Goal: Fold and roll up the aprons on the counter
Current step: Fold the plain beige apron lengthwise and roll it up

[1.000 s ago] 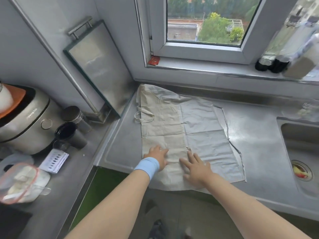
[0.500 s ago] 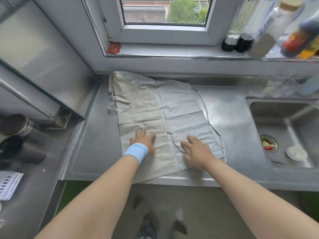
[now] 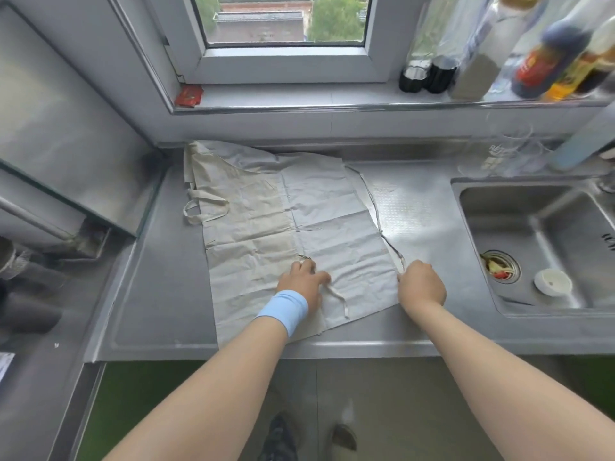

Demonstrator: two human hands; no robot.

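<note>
Steel kitchen counter (image 3: 159, 294) under a window, sink (image 3: 466, 227) at R, bottles (image 3: 539, 71) on the sill. Two creased cloths flat on counter, side by side, meeting at a mid-line: beige apron (image 3: 246, 227) at L w/ neck loop (image 3: 203, 211) off its L edge, grey apron (image 3: 332, 207) at R, near edges close to counter front. Thin cord (image 3: 376, 214) trailing along grey apron's R edge down to R hand (image 3: 421, 282). R hand fisted at that edge's near corner, fingers curled over cord end. L hand (image 3: 304, 279), blue wristband (image 3: 283, 309) behind it, knuckles up on the cloth by the mid-line, fingers bent down; pinching anything or not, can't tell. Flat tie (image 3: 337, 297) lying loose just R of L hand. White cap (image 3: 552, 282) beside drain (image 3: 499, 269) in sink.
</note>
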